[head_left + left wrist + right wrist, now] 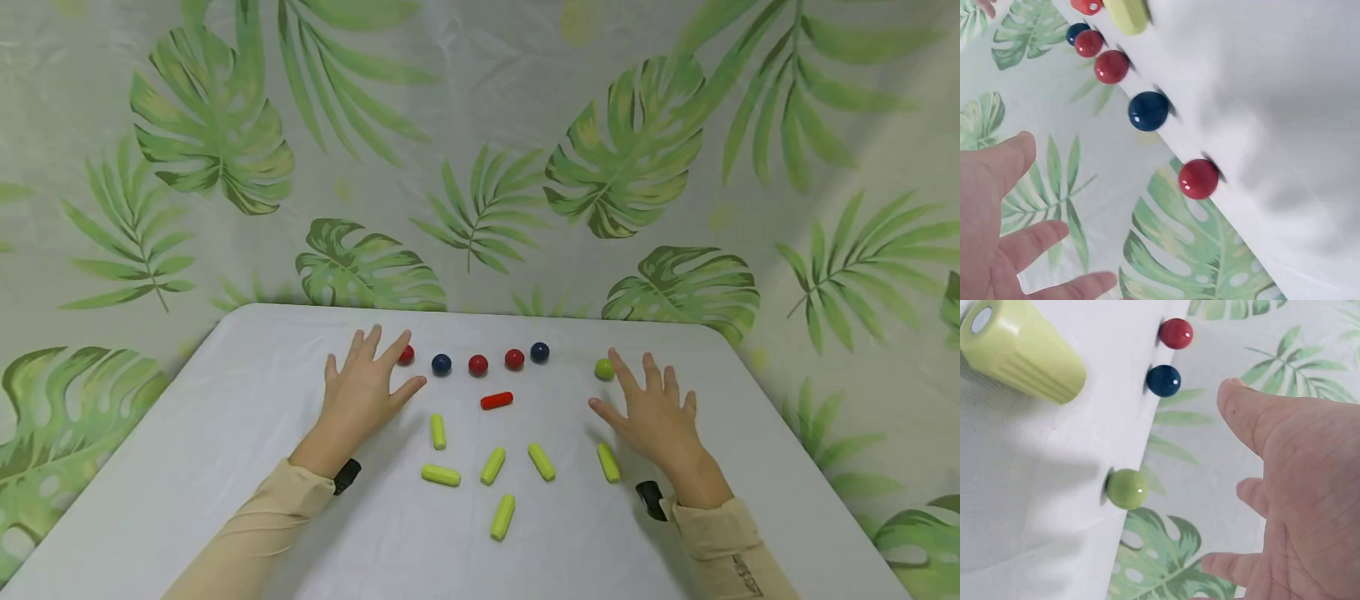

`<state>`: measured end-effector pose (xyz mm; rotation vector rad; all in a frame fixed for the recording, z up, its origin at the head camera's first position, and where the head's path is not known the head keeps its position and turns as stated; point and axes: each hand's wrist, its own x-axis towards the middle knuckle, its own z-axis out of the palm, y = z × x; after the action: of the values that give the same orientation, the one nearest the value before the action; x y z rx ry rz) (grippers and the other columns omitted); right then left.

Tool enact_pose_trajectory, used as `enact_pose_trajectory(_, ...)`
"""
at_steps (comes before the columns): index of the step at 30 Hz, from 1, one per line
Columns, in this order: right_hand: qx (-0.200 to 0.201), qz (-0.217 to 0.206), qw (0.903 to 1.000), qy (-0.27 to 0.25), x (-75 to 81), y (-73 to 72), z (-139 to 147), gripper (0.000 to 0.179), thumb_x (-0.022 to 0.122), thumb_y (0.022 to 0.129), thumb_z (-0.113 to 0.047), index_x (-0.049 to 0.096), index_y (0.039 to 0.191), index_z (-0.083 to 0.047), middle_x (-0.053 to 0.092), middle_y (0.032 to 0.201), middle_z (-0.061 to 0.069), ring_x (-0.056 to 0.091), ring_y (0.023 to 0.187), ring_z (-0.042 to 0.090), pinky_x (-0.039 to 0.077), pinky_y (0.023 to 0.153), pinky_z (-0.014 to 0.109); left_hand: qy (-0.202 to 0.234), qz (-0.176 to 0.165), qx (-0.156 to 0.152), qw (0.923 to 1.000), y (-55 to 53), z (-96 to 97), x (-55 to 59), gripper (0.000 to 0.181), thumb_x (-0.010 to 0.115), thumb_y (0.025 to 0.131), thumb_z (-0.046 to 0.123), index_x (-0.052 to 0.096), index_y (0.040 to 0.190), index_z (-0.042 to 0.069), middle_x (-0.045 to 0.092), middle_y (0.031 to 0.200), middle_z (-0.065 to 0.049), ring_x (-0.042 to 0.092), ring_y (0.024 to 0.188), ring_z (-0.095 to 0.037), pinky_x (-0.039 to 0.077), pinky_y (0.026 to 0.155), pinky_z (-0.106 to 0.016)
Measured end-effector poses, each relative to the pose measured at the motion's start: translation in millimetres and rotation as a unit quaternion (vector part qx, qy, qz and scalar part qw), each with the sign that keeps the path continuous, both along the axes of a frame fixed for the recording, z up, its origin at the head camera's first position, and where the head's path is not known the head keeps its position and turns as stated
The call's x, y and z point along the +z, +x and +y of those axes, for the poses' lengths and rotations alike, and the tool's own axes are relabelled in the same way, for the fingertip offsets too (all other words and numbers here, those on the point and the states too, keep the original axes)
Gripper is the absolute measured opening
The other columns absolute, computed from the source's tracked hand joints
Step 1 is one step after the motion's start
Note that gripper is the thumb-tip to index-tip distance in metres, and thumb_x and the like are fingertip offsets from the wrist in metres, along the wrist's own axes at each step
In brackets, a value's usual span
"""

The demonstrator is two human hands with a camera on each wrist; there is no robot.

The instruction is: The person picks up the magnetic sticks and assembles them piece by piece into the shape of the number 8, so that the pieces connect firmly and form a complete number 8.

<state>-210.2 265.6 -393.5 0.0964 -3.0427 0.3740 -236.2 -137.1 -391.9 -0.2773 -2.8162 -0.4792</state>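
Observation:
My left hand [363,390] hovers over the left half of the table with fingers spread, its index fingertip overlapping a red ball [406,356] in the head view. In the left wrist view that red ball [1198,179] stands apart from the fingers. My right hand [654,422] is likewise spread over the right side, close to a green ball [604,369]. The right wrist view shows the green ball [1127,489] untouched. Between the hands lie a red stick [497,401] and several yellow-green sticks [492,466]. One yellow-green stick [1025,350] shows a round silvery end.
Along the back of the white table [405,550] a loose row holds a dark blue ball [442,364], two red balls [478,365] and another dark blue ball [540,352]. Behind the table hangs a leaf-patterned cloth [487,100].

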Motion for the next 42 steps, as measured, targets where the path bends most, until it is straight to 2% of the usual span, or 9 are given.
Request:
enact_pose_trajectory(2,0.006,0.009,0.9999,0.003,-0.9,-1.0,-1.2,0.086,0.059,0.105,-0.06,0.022,0.172,-0.022,0.019,0.17,0.04,0.021,0.152,0.071,0.021,0.111,0.091,-0.003,0.019,-0.021,0.9996,-0.5,7.2,1.7,0.068,0.074,0.099,0.052,0.056,0.157,0.021,0.054,0.158,-0.024,0.051,0.147,-0.047,0.042,0.111,-0.077)
enact_pose_trajectory(4,0.014,0.022,0.9996,0.005,-1.9,-2.8,-3.1,0.083,0.062,0.105,-0.056,0.027,0.171,-0.02,0.025,0.167,0.04,0.029,0.148,0.071,0.028,0.109,0.089,-0.005,0.04,-0.044,0.9982,-1.8,14.2,2.3,0.06,0.077,0.098,0.047,0.064,0.149,0.016,0.066,0.143,-0.022,0.066,0.13,-0.043,0.054,0.099,-0.067)
enact_pose_trajectory(6,0.022,0.034,0.9992,0.005,-2.7,-5.4,-5.4,0.08,0.064,0.105,-0.054,0.031,0.169,-0.019,0.032,0.165,0.04,0.037,0.143,0.07,0.036,0.106,0.087,-0.003,0.045,-0.067,0.9967,-3.8,20.9,2.4,0.054,0.08,0.097,0.042,0.07,0.14,0.012,0.072,0.128,-0.019,0.073,0.112,-0.038,0.061,0.087,-0.057)
enact_pose_trajectory(8,0.029,0.041,0.9988,0.004,-2.8,-8.9,-8.6,0.077,0.065,0.105,-0.051,0.035,0.168,-0.018,0.039,0.161,0.039,0.044,0.138,0.069,0.043,0.101,0.084,-0.003,0.031,-0.085,0.9959,-6.6,27.5,2.4,0.049,0.081,0.097,0.039,0.072,0.136,0.01,0.074,0.12,-0.016,0.074,0.102,-0.033,0.063,0.079,-0.05)
enact_pose_trajectory(14,0.058,0.038,0.9975,-0.016,0.4,-23.4,-18.3,0.069,0.068,0.105,-0.044,0.044,0.164,-0.015,0.057,0.144,0.036,0.061,0.12,0.06,0.055,0.089,0.071,0.023,-0.059,-0.124,0.9902,-18.3,48.5,3.0,0.044,0.08,0.098,0.033,0.073,0.135,0.01,0.076,0.121,-0.014,0.075,0.105,-0.028,0.064,0.083,-0.045)
enact_pose_trajectory(19,0.076,0.0,0.9956,-0.056,-0.6,-40.1,-24.3,0.066,0.066,0.107,-0.041,0.045,0.162,-0.012,0.063,0.141,0.031,0.066,0.122,0.048,0.057,0.092,0.064,0.072,-0.126,-0.143,0.979,-31.8,63.2,-1.0,0.04,0.083,0.096,0.026,0.075,0.132,0.01,0.078,0.114,-0.014,0.072,0.099,-0.024,0.062,0.085,-0.039)
enact_pose_trajectory(26,0.095,-0.046,0.9887,-0.106,-4.3,-59.9,-32.3,0.061,0.065,0.107,-0.036,0.047,0.16,-0.011,0.069,0.133,0.025,0.07,0.119,0.042,0.059,0.096,0.057,0.099,-0.185,-0.147,0.9666,-45.6,78.9,-9.6,0.038,0.085,0.094,0.024,0.076,0.129,0.01,0.075,0.1,-0.007,0.066,0.085,-0.019,0.056,0.076,-0.03)
enact_pose_trajectory(33,0.111,-0.069,0.9806,-0.146,-10.0,-76.6,-41.1,0.056,0.066,0.108,-0.032,0.05,0.156,-0.009,0.074,0.124,0.021,0.073,0.115,0.038,0.061,0.096,0.052,0.114,-0.215,-0.143,0.9594,-50.8,91.3,-18.9,0.037,0.087,0.092,0.023,0.077,0.125,0.009,0.073,0.094,-0.005,0.064,0.079,-0.017,0.054,0.071,-0.027)
enact_pose_trajectory(42,0.094,-0.09,0.9804,-0.147,-12.6,-91.1,-56.5,0.054,0.069,0.105,-0.032,0.053,0.152,-0.011,0.074,0.117,0.017,0.071,0.102,0.029,0.058,0.086,0.041,0.125,-0.221,-0.149,0.9555,-55.8,95.0,-26.4,0.034,0.089,0.09,0.021,0.079,0.12,0.009,0.075,0.094,-0.005,0.064,0.08,-0.016,0.053,0.07,-0.024)
